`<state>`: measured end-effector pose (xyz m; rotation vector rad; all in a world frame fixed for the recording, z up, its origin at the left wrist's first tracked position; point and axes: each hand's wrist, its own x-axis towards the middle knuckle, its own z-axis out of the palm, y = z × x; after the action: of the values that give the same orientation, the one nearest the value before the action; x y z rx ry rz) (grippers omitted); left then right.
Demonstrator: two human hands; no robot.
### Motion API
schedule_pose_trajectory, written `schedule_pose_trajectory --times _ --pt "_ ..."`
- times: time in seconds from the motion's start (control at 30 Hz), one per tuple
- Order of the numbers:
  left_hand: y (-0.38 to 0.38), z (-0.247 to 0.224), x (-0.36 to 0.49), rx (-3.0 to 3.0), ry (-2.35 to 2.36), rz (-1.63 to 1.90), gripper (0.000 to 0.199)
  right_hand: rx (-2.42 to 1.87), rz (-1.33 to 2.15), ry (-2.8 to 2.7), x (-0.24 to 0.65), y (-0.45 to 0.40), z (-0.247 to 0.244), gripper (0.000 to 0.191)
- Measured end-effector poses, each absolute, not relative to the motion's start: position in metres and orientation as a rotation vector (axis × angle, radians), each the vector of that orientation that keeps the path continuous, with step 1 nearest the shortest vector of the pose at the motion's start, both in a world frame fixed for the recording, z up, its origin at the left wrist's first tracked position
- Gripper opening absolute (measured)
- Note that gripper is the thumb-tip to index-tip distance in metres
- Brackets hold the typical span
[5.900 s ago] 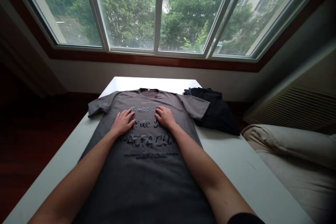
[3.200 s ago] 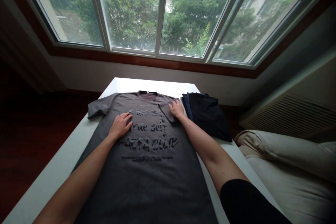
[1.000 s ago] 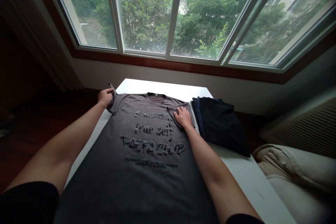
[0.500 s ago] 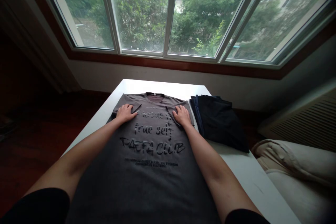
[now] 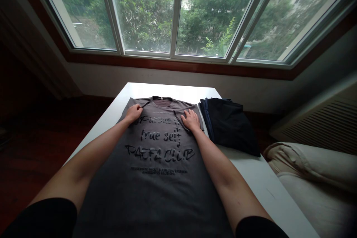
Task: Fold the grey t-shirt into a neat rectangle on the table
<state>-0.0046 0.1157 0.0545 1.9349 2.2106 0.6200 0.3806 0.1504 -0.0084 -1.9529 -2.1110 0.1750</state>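
Left grip: the left hand (image 5: 134,113), at eleven o'clock on the gray T-shirt (image 5: 156,193), had its fingers closed on the hem of the left sleeve (image 5: 126,109).
T-shirt: it lay face up on the white table (image 5: 259,182), neck toward twelve, both sleeves turned in.
Right palm: the right hand (image 5: 191,119) rested open on the right sleeve (image 5: 200,121), at one o'clock.
Sleeve care: best, I judged, to smooth each hem without dragging the body askew.
Dark clothes (image 5: 228,122): folded at two o'clock.

shirt (image 5: 153,193) on table (image 5: 259,189) | clothes stack (image 5: 231,126) right of shirt | window (image 5: 147,15) behind table
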Motion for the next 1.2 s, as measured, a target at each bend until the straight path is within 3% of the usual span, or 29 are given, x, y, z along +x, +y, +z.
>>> schedule_pose_trajectory --times 0.27,0.43,0.8,1.2 --pt "0.123 0.030 -0.020 1.997 2.333 0.635 0.045 -1.956 0.193 -2.114 0.380 0.149 -0.006 0.061" --pt "0.128 0.007 -0.040 1.924 2.425 0.437 0.067 -1.938 0.187 -2.117 0.380 0.149 -0.004 0.060" --pt "0.164 0.000 -0.044 1.829 2.528 0.164 0.089 -1.937 0.192 -2.144 0.380 0.151 -0.009 0.063" --pt "0.188 -0.006 -0.040 1.961 2.399 0.154 0.095 -1.974 0.224 -2.122 0.386 0.161 -0.005 0.066"
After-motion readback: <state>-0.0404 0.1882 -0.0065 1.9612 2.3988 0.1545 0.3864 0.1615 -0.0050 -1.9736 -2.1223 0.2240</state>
